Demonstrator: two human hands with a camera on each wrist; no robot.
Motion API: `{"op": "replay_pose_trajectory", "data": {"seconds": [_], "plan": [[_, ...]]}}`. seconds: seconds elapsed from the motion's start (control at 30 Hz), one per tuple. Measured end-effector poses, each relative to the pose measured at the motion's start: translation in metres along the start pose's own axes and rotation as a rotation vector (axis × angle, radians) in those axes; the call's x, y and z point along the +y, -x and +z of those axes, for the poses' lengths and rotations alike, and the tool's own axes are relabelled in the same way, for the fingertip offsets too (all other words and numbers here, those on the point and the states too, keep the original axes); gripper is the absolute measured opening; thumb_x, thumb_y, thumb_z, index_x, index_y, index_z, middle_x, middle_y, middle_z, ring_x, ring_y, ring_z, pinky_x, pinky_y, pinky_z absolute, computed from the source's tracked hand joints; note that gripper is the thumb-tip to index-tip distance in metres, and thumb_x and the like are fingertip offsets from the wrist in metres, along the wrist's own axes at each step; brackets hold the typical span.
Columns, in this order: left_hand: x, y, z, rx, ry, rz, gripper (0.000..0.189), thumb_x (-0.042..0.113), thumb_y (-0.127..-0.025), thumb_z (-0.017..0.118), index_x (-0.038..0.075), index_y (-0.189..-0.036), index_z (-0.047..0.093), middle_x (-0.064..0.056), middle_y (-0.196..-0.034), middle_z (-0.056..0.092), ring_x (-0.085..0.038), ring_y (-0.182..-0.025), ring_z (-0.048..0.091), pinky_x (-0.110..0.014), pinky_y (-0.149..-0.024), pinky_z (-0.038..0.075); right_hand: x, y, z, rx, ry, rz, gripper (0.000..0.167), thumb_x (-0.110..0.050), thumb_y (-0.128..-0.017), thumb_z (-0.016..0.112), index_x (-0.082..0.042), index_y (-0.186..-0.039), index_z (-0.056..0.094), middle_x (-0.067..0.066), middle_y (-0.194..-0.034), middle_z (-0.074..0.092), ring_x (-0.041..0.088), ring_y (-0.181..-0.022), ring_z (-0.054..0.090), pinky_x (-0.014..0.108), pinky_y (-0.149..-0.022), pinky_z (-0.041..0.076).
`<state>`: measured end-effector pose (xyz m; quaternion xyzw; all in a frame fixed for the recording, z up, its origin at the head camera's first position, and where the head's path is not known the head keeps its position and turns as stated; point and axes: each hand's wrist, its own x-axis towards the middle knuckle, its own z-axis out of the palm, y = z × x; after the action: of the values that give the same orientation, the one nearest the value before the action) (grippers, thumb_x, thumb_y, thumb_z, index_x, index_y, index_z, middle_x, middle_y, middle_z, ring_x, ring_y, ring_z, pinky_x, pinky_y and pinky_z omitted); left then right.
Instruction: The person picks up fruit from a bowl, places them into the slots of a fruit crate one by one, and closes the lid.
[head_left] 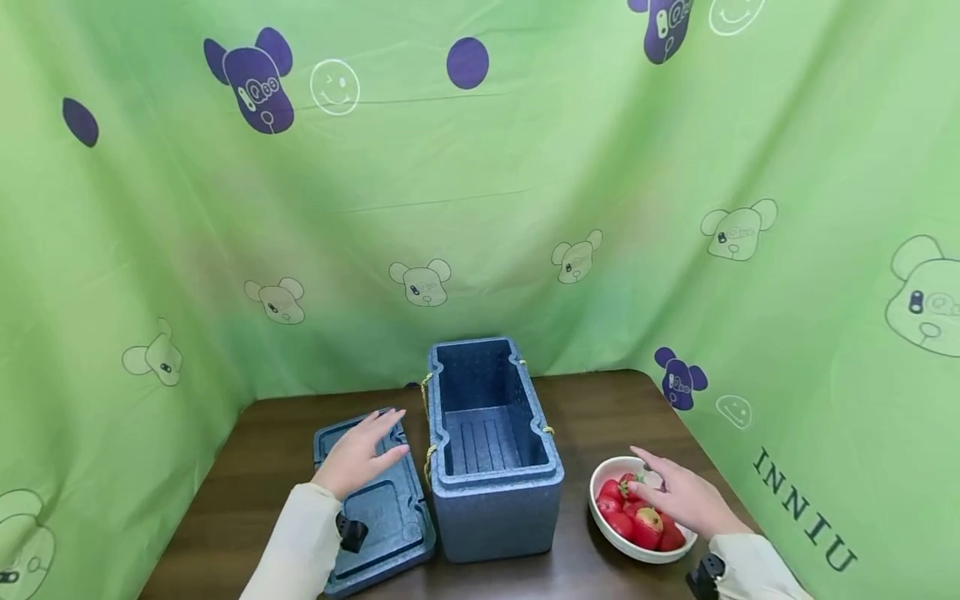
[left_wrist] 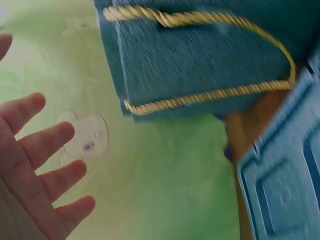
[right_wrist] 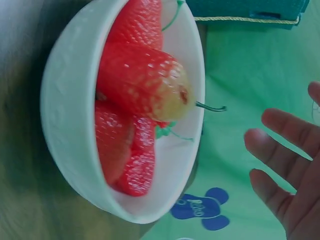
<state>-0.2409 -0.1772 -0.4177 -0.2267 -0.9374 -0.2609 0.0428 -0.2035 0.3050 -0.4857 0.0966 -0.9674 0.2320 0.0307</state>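
Note:
A blue foam box point(head_left: 497, 521) stands uncovered at the middle of the table, its inside bare, with yellow rope point(left_wrist: 220, 92) on its sides. Left of it lies its blue lid point(head_left: 386, 512), flat on the table. My left hand point(head_left: 362, 457) hovers over the lid with fingers spread, holding nothing. To the right of the box, a white bowl point(head_left: 622, 542) holds several red strawberries point(head_left: 621, 523), some with green stems. Over the bowl's far right side is my right hand point(head_left: 686, 493), fingers extended; the right wrist view shows its fingers apart from the fruit.
The brown wooden table point(head_left: 247, 492) carries the box, lid and bowl. A green printed cloth point(head_left: 480, 208) hangs behind it and along both sides. A dark wrist camera point(head_left: 351, 532) sits on the left sleeve, another camera point(head_left: 705, 575) on the right.

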Motion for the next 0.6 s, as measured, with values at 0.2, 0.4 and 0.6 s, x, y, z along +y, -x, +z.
{"op": "replay_pose_trajectory", "data": {"seconds": [0.2, 0.4, 0.6], "plan": [[0.018, -0.012, 0.017, -0.028, 0.064, -0.062, 0.058, 0.037, -0.094, 0.058, 0.010, -0.144, 0.045, -0.013, -0.148, 0.040, -0.037, -0.140, 0.026, -0.058, -0.108, 0.026, 0.003, 0.001, 0.013, -0.079, -0.098, 0.000, 0.067, -0.032, -0.080, 0.074, 0.001, -0.134, 0.051, 0.015, -0.103, 0.067, 0.032, -0.094, 0.064, 0.048, -0.077, 0.050], [0.031, -0.028, 0.038, -0.077, 0.085, -0.030, 0.058, 0.037, -0.094, 0.057, 0.008, -0.144, 0.045, -0.014, -0.149, 0.038, -0.040, -0.141, 0.023, -0.060, -0.107, 0.025, 0.008, 0.001, 0.024, -0.063, -0.145, -0.131, 0.048, -0.017, -0.079, 0.073, 0.008, -0.118, 0.061, 0.013, -0.098, 0.068, 0.025, -0.087, 0.064, 0.039, -0.077, 0.052], [0.035, -0.031, 0.048, -0.088, 0.073, -0.024, 0.058, 0.037, -0.093, 0.057, 0.007, -0.143, 0.046, -0.013, -0.151, 0.036, -0.039, -0.141, 0.021, -0.064, -0.106, 0.023, 0.008, 0.000, 0.030, -0.040, -0.098, -0.186, 0.043, -0.011, -0.075, 0.073, 0.008, -0.112, 0.064, 0.009, -0.091, 0.068, 0.019, -0.082, 0.064, 0.033, -0.076, 0.051]]}}
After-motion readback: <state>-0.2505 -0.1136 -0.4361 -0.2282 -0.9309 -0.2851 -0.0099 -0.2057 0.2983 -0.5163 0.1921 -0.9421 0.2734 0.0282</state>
